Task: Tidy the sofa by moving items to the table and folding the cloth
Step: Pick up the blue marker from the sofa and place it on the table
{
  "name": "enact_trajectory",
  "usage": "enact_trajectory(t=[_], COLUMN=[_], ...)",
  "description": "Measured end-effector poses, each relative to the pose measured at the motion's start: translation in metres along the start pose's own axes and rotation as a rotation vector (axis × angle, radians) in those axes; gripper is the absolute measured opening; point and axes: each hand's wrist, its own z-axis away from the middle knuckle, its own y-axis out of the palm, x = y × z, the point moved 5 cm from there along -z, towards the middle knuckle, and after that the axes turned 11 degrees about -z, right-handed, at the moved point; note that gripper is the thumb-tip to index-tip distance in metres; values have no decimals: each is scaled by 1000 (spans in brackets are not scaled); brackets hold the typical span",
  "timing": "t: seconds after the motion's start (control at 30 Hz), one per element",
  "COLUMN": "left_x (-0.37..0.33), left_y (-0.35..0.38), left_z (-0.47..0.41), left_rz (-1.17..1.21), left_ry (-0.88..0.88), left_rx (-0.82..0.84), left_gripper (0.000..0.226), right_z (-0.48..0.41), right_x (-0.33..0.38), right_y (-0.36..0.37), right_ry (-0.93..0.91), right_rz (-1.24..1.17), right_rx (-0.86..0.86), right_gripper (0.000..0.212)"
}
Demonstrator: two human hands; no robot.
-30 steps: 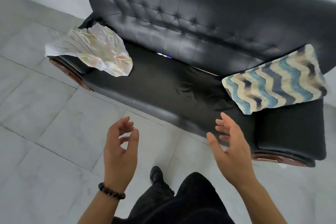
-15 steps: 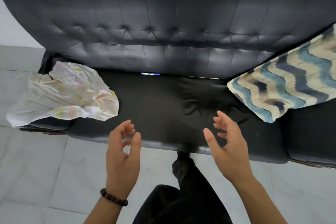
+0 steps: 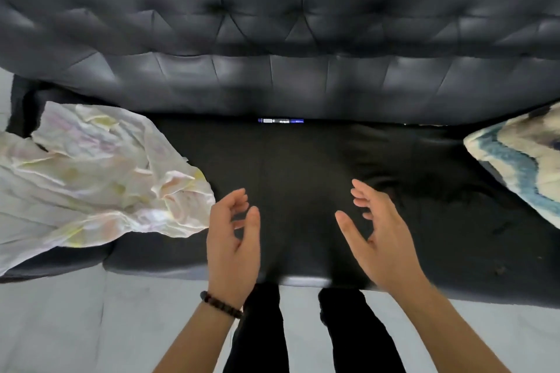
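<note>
On the black sofa (image 3: 303, 166) lie cloth (image 3: 91, 179) and pen (image 3: 280, 120).

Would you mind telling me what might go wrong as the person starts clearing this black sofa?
The small blue pen lies in the crease between seat and backrest of the black leather sofa; a clumsy reach by the empty left hand or right hand might push it into the gap. The crumpled white pastel-printed cloth drapes past the sofa's left edge, so a one-sided tug could drop it onto the grey tiled floor.
</note>
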Motion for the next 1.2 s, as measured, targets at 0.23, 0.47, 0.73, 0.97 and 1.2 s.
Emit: enact_trajectory(t=[0.23,0.47,0.73,0.97,1.2], left_x=[104,135,134,121,90], left_y=[117,242,271,261,131], left_z=[-141,-265,-301,-285,-136], left_rz=[-182,-885,-1075,-1029,-435], left_ry=[213,630,752,644,263], left_rx=[91,126,-142,-8,2], left_gripper=[27,51,39,40,36], right_z=[-110,-151,-152,-150,-94], right_x=[-134,-206,-227,-213,-141], right_y=[113,175,186,179,102], right_ry=[64,-6,-85,-2,125], right_rz=[211,569,654,611,24], right_rx=[-30,-161,-257,-158,-141], right_gripper=[57,59,59,59,29])
